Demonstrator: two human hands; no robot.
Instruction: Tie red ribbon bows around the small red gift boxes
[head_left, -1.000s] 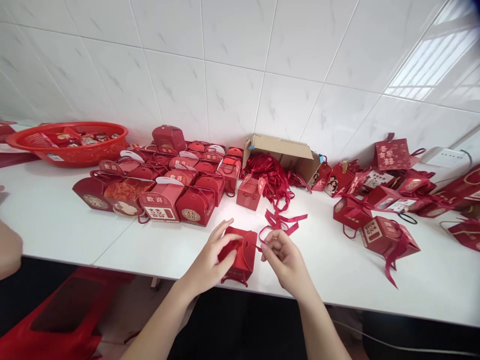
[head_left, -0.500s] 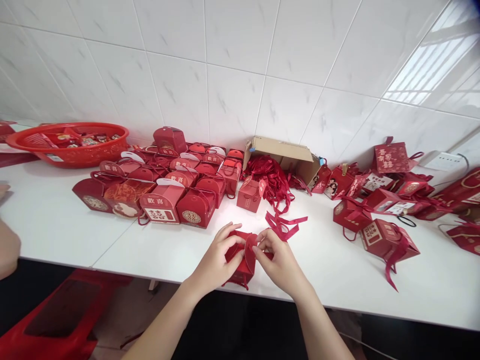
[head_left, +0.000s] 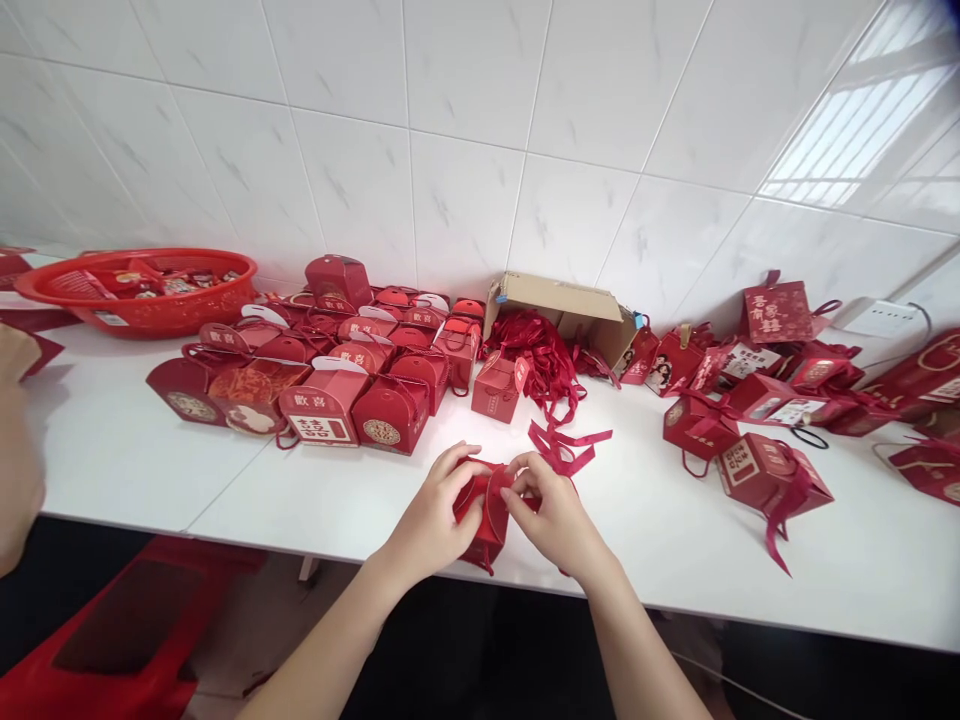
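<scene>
A small red gift box [head_left: 491, 520] stands near the table's front edge, between my two hands. My left hand [head_left: 437, 505] grips its left side, with thumb and fingers on a curved top flap. On the other side, my right hand [head_left: 547, 505] pinches the top flaps between thumb and fingertips. My fingers hide part of the box's top, and its right side is mostly covered. Just behind the box lies a loose dark red ribbon [head_left: 566, 447]. Farther back stands another small red box [head_left: 498, 388].
Rows of red boxes [head_left: 390, 412] stand left of centre. A red plastic basin [head_left: 150, 318] of wrapped sweets is behind. A cardboard carton [head_left: 562, 293] spills ribbons [head_left: 532, 350]. More boxes [head_left: 772, 475] crowd the right. At the left edge is a co-worker's arm [head_left: 19, 460].
My right hand has shifted slightly left over the box's top, and the flaps are drawn closer together. The co-worker's hand at the left edge has come farther into view.
</scene>
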